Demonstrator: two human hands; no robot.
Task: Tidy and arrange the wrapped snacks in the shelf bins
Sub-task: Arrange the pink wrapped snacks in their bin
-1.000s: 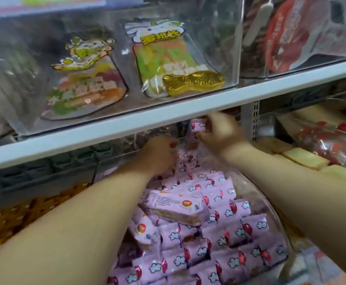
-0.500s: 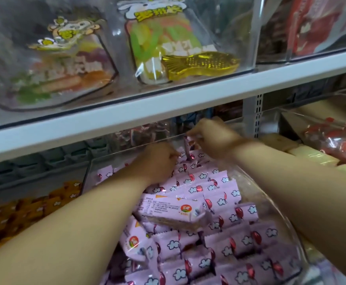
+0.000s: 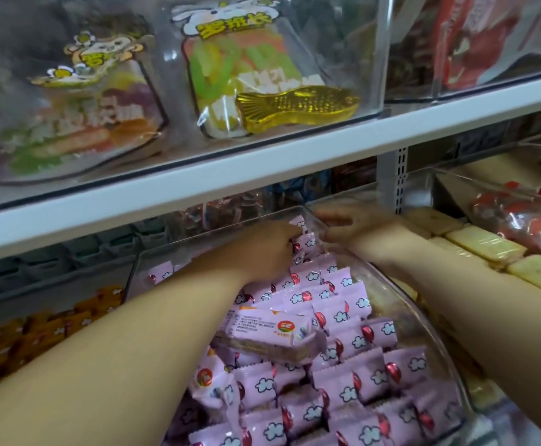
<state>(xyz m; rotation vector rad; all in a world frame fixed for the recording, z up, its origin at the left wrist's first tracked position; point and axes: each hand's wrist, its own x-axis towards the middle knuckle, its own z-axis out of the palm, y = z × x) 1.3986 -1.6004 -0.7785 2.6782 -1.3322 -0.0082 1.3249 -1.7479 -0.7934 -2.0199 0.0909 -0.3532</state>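
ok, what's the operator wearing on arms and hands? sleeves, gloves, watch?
Nothing visible. Left forearm and right forearm are bare to the frame edge: no sleeve, no watch or band at the wrists. Left hand and right hand are ungloved. No ring shows on the left; the right is motion-blurred, so small jewellery cannot be ruled out.

snacks (image 3: 336, 320) in bin (image 3: 423, 320), under shelf (image 3: 262, 169)
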